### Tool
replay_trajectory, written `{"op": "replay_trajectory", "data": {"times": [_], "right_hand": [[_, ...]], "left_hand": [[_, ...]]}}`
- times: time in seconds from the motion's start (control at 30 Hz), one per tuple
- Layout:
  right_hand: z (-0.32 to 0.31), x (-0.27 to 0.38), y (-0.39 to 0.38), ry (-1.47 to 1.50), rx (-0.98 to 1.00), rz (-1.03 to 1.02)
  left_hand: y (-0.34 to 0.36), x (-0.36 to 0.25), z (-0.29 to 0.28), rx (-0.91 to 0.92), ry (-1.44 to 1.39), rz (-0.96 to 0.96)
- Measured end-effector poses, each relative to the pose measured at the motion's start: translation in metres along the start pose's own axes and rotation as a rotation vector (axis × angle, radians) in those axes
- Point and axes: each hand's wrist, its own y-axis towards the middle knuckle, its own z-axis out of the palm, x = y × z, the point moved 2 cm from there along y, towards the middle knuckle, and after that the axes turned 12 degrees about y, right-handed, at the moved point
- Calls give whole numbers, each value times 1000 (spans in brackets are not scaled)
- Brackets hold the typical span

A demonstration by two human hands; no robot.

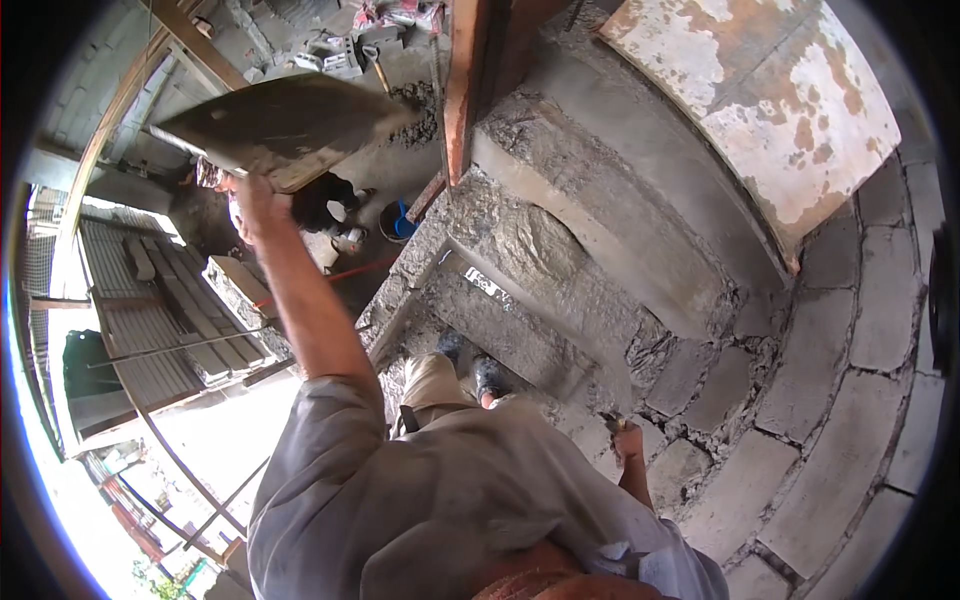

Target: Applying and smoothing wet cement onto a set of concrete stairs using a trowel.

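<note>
My left arm is stretched up and to the left. My left hand (259, 210) is closed on the lower edge of a wide, thin, mortar-smeared board (290, 118), which is raised and slightly blurred. Low on the right, my right hand (628, 440) is closed round the handle of a small tool; its working end is hard to make out against the grey blocks. In front of me, rough concrete steps (520, 235) climb toward the upper right. My feet stand at their lower end.
A wall of grey blocks (820, 320) curves along the right. A paint-flaked panel (770, 110) leans at the upper right. An orange-brown post (462, 90) rises near the steps. Beyond the raised board, a partly hidden person (325, 205) is by a bucket with a blue scoop (404, 222).
</note>
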Motion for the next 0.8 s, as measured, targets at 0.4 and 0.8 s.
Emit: {"op": "replay_trajectory", "data": {"times": [0.4, 0.8], "right_hand": [[73, 45, 38, -71, 264, -213], [136, 120, 24, 429, 566, -10]], "left_hand": [[21, -117, 3, 374, 1135, 299], [-136, -226, 13, 598, 1694, 277]]}}
